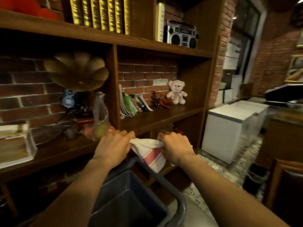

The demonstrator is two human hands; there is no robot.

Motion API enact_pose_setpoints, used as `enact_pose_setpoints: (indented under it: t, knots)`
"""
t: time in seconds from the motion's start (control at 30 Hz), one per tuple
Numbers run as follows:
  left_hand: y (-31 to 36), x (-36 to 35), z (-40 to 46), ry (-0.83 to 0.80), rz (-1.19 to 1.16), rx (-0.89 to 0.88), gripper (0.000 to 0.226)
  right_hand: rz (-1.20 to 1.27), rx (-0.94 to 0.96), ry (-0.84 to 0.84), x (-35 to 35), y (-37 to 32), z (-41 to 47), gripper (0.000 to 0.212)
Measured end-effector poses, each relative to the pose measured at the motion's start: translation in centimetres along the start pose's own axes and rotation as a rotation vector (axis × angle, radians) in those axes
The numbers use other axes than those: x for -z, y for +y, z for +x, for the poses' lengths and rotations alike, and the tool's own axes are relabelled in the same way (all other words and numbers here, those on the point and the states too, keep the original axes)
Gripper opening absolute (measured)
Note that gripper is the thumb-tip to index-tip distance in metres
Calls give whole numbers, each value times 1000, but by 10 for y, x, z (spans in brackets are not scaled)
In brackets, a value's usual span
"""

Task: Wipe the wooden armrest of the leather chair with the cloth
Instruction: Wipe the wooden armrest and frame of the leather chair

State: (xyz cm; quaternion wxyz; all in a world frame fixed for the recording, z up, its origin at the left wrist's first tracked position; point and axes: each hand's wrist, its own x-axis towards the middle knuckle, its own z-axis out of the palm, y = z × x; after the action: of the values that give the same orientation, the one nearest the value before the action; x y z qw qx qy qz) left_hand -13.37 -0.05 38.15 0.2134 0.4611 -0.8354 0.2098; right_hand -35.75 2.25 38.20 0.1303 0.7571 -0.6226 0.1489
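Observation:
A white cloth with pink stripes (151,154) hangs stretched between both my hands in front of the wooden shelf. My left hand (114,145) grips its left end and my right hand (174,147) grips its right end, both with fingers closed on the fabric. The lower part of the cloth droops over a dark bin. At the far right edge stands a chair with a wooden frame and dark leather panel (285,182), well apart from my hands; its armrest cannot be made out.
A dark grey bin (131,199) sits directly below my hands. The wooden shelf unit (114,82) holds books, a gramophone horn (76,71), a teddy bear (176,91) and a boombox (182,34). White chest freezers (229,126) stand right, on patterned floor tiles.

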Motion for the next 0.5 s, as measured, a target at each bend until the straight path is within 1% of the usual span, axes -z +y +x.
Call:
enact_pose_setpoints:
  t: [0.17,0.5]
  knots:
    - [72,-28,21,-38,-62,-104,18,-71,-103,-1,-5,66,-48,21]
    - [227,-52,108,-5,-160,-291,24,-113,-287,35,16,223,-121,19]
